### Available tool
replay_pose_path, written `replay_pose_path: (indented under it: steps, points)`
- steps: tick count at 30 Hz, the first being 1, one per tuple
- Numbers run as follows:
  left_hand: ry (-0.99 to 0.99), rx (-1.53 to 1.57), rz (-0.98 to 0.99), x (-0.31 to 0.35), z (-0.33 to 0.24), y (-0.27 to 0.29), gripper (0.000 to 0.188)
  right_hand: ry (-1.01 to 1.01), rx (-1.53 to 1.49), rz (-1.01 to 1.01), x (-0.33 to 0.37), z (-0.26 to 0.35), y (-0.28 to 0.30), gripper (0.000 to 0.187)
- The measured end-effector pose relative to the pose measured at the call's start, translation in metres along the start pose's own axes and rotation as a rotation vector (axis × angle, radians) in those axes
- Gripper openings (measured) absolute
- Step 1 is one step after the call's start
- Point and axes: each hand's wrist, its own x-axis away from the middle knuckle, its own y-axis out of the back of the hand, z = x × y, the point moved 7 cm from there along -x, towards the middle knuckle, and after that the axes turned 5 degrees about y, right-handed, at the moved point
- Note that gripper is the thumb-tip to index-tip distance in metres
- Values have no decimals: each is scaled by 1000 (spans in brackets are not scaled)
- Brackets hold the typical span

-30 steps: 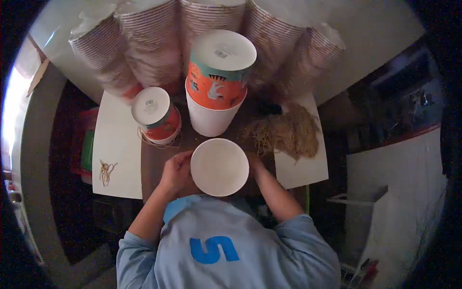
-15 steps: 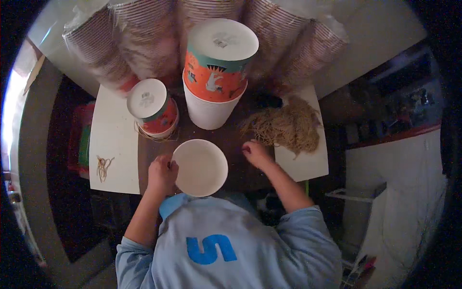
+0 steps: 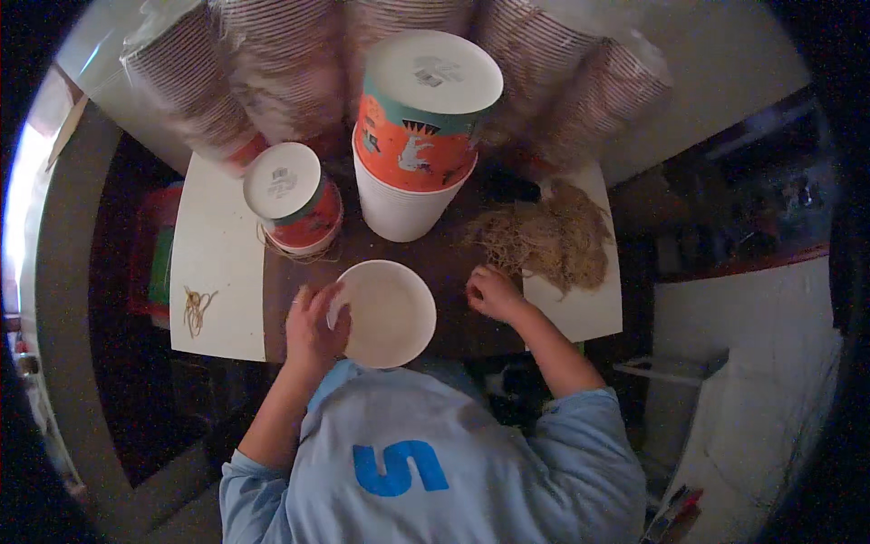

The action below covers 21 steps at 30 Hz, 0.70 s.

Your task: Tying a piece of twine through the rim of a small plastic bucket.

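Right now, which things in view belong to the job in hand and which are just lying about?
Likely part of the job:
white paper tub by the left hand
tangled tan strands near the right hand
white tub stack under an inverted printed tub
shorter inverted tub
plastic-wrapped stacks behind

Seemingly lying about:
green-and-red object, far left
red object, lower right

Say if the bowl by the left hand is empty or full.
Empty: the bowl stands mouth up, and only its bare pale inside shows.
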Motion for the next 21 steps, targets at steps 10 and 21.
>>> replay_pose_path:
  steps: [10,21]
  points:
    - [177,593,499,2,-73,-36,20,263,-384,-236,-17,136,103,15]
    - [406,767,260,-2,-37,-10,11,-91,-522,42,-15,89,84,21]
